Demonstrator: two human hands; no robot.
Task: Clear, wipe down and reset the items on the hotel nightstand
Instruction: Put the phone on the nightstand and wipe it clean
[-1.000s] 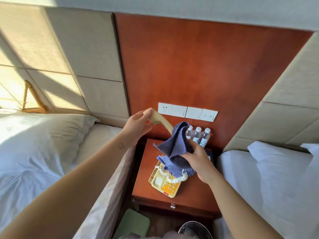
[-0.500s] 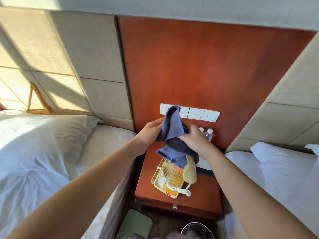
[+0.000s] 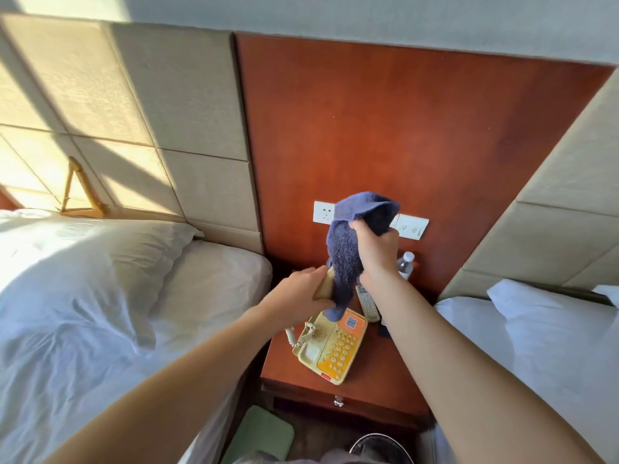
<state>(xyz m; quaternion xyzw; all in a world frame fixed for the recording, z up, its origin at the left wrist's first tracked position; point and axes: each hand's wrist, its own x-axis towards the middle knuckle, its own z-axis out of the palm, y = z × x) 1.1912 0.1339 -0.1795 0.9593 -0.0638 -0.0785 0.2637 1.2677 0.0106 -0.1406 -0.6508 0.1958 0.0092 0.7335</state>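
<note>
Risk: left hand [image 3: 294,289] fingers gripping handset [image 3: 325,287], right hand [image 3: 376,249] clutching blue cloth [image 3: 348,252]; taut coiled cord [image 3: 296,333] could drag phone base [image 3: 330,346] off worktop [image 3: 378,370].

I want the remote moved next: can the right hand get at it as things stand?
Probably not yet: the right hand is closed on the blue cloth, which hangs over the remote; the path itself looks free.

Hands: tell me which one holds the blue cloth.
The right hand, raised by the wall switches, grips the cloth. The left hand holds the handset.
</note>
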